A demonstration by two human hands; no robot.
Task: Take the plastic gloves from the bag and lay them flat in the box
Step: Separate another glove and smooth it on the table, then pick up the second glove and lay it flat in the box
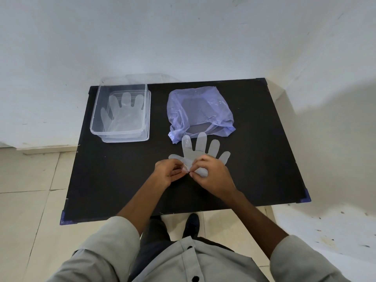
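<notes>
Pinching the cuff of the plastic glove (200, 149) on the table (122, 180) near the bag (199, 110), both hands, left hand (166, 173) and right hand (211, 176), should spread it smooth before carrying it flat to the box (122, 112).

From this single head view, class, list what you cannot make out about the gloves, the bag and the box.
- Cuff of the glove on the table: covered by the left hand and right hand.
- Contents of the purple bag: the crumpled film hides whether gloves remain.
- Glove count in the clear box: transparent layers overlap, so one or several cannot be told.
</notes>
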